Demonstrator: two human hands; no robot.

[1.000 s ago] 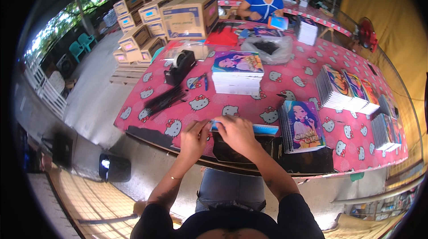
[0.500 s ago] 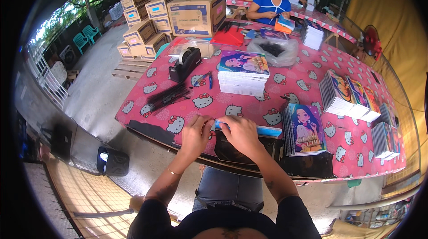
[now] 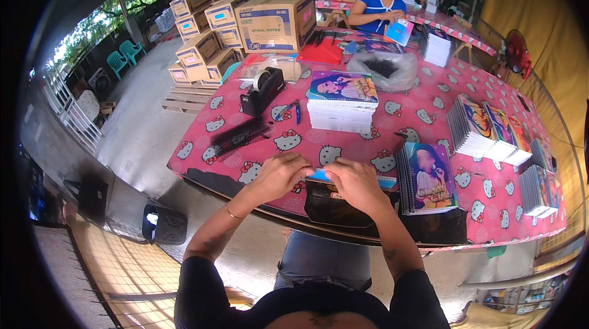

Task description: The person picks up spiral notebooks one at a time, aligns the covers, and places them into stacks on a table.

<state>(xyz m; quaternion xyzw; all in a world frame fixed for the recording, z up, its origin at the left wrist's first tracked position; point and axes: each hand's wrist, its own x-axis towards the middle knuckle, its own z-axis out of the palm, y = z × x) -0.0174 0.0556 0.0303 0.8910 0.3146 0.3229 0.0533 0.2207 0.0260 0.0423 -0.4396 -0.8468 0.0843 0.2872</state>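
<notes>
At the near table edge, both my hands grip what looks like a thin notebook with a blue cover (image 3: 386, 181), seen almost edge-on. My left hand (image 3: 281, 177) is closed at its left end, fingertips bunched together. My right hand (image 3: 357, 188) pinches it nearer the middle, thumb toward the left hand. A strip of blue shows between the two hands; the fingers hide the rest of that edge. Black spiral coils (image 3: 240, 137) lie in a bundle beyond my left hand. To the right of my right hand lies a stack of spiral notebooks (image 3: 429, 175) with a purple illustrated cover.
Beyond my hands are a stack of notebooks (image 3: 340, 111), a tape dispenser (image 3: 264, 91), blue-handled pliers (image 3: 297, 112) and a plastic bag (image 3: 383, 71) of black pieces. More notebook stacks (image 3: 485, 129) stand right. Cartons (image 3: 276, 25) rise at the far left. Across the table sits a person (image 3: 377, 10).
My hands have parted slightly, the right one sliding rightward along the notebook. The view has shifted a little. Across the table, the person now holds a blue sheet or notebook more upright.
</notes>
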